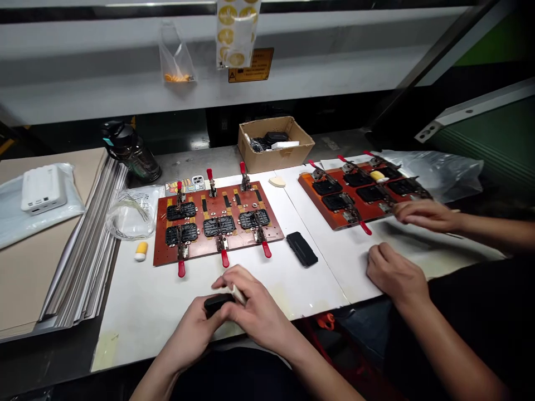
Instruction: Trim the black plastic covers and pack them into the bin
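Observation:
Near the front edge, my left hand (192, 331) is closed around a small black plastic part (218, 302). My right hand (261, 312) meets it there, its thumb beside the part, and grips a whitish stick-like tool (238, 293) between the fingers. The tool's working end is hidden. Just beyond my hands lies a reddish-brown fixture board (209, 253) with several red-handled toggle clamps. Several black plastic frames (219, 225) sit on it, some pressed under clamps. A loose black rectangular cover (301, 249) lies flat to the right of the board.
At right, a co-worker's hands (397, 275) are by a second fixture board (334, 223). A cardboard box (276, 161) of parts stands behind. Left are a yellow-and-white sponge-like piece (141, 250), a bag of wires (132, 214), a dark bottle (134, 153) and stacked sheets (83, 267).

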A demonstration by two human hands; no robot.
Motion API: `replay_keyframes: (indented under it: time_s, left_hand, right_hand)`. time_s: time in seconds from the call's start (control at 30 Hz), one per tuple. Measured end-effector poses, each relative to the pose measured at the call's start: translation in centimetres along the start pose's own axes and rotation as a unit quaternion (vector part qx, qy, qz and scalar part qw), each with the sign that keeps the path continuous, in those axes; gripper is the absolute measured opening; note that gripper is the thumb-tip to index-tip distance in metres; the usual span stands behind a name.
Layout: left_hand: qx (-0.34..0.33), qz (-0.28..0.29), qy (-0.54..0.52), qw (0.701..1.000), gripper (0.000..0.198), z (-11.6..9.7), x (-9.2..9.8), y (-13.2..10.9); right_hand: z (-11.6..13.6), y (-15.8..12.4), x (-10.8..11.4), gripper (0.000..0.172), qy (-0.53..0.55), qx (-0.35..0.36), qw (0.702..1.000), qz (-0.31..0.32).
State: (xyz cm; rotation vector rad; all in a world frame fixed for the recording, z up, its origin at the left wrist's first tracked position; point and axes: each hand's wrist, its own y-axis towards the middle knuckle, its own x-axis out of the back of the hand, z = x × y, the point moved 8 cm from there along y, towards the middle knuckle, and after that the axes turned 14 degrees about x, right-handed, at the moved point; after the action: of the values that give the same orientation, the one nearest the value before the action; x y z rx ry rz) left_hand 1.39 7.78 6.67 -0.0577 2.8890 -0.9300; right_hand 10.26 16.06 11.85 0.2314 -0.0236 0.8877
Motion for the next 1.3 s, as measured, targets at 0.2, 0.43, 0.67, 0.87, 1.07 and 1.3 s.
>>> replay_keyframes:
  time_s: [0.2,0.43,0.67,0.87,1.07,1.3]
  left_hand:
    - [-0.042,-0.141,0.004,0.989,0.036,0.2,2.1,0.9]
    - [-0.06,-0.171,-0.015,0.983,0.042,0.3,2.2,0.6]
    - [-0.057,-0.173,-0.005,0.983,0.051,0.4,2.1,0.7]
    - [-0.064,-0.199,0.014,0.978,0.053,0.7,2.4,0.7]
    - [-0.081,-0.214,0.023,0.973,0.051,0.6,2.1,0.6]
    - [-0.107,-0.225,-0.002,0.968,0.046,0.5,1.9,0.1]
  right_hand:
    - [-2.8,-2.6,0.4,0.039,-0.009,-0.096,0.989,-0.111]
    - [-2.1,-3.8,-4.3,0.038,-0.105,-0.105,0.989,0.008]
    - [-2.3,-3.6,-4.5,0.037,-0.139,-0.12,0.983,0.007]
    - [-2.2,-3.3,-4.5,0.037,-0.161,-0.126,0.979,0.001]
    - [-2.0,-3.7,-4.4,0.038,-0.168,-0.119,0.978,-0.016]
    - [-1.8,-4.1,-4.3,0.042,-0.177,-0.124,0.976,-0.023]
